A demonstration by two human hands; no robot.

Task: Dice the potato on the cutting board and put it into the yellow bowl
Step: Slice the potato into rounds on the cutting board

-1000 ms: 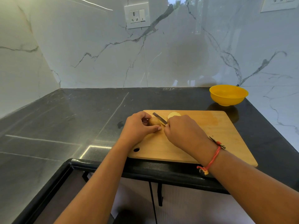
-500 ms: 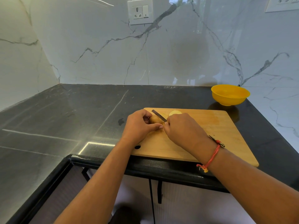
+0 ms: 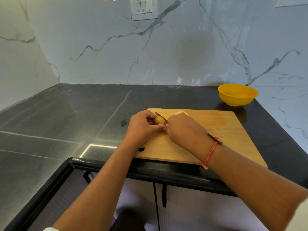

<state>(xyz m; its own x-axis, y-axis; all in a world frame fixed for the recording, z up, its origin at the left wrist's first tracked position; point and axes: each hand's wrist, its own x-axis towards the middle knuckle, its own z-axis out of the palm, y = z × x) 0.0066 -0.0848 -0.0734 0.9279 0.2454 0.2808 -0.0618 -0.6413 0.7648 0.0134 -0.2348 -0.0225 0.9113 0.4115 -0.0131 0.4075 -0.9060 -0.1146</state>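
Observation:
A wooden cutting board [image 3: 221,130] lies on the black counter. My left hand [image 3: 141,127] grips a brown potato piece [image 3: 159,120] on the board's left part. My right hand [image 3: 185,130] holds a knife; its blade [image 3: 160,115] slants across the potato piece, and the handle is hidden in the fist. A pale cut potato piece [image 3: 180,112] peeks out just behind my right hand. The yellow bowl [image 3: 238,94] stands off the board at the back right, and nothing shows inside it.
The black stone counter [image 3: 66,117] stretches left and back to a marble wall with a socket [image 3: 143,8]. A small dark spot [image 3: 123,122] lies left of the board. The counter's front edge [image 3: 166,170] runs under the board, with cabinet doors below.
The knife blade has sunk lower into the potato piece. Both hands stay in place on the board; the view has shifted slightly.

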